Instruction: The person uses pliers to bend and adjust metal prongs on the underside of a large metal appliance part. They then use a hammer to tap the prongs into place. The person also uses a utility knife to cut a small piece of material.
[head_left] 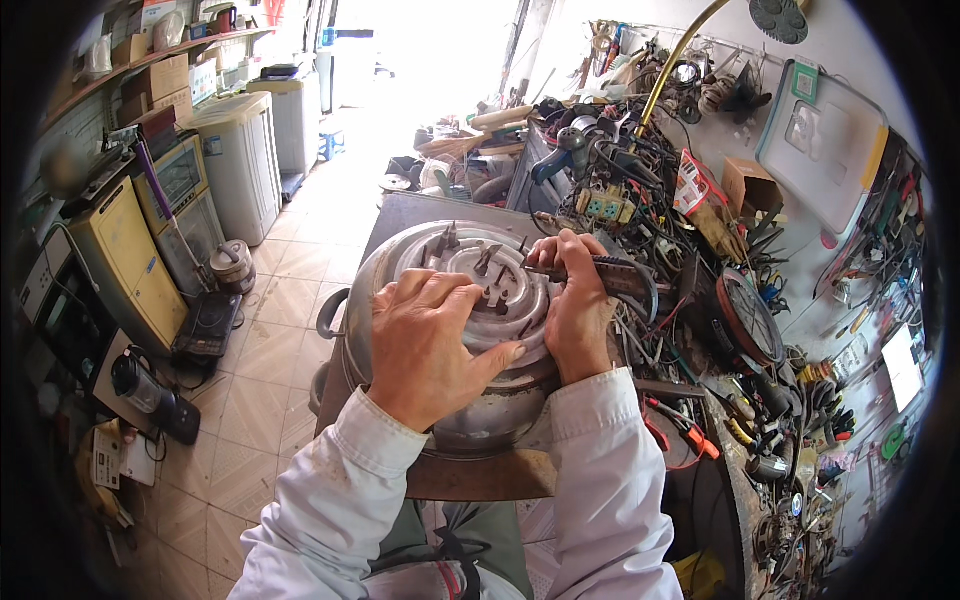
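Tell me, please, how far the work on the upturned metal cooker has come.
Done: the round metal cooker lies base up on the bench, its heating plate and terminals bare. In hand: the left hand steadies it; the right hand holds a dark-handled tool at the terminals. Left: no cover back on.

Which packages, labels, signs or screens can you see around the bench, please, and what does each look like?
Red and white foil packet: right of the bench, upright among cables.
Brown cardboard box: beside the packet, open-topped, against the wall.
Cardboard boxes: upper-left shelf, brown, rectangular.
White paper sheet: far right wall, rectangular.
White printed leaflet: floor, lower left.
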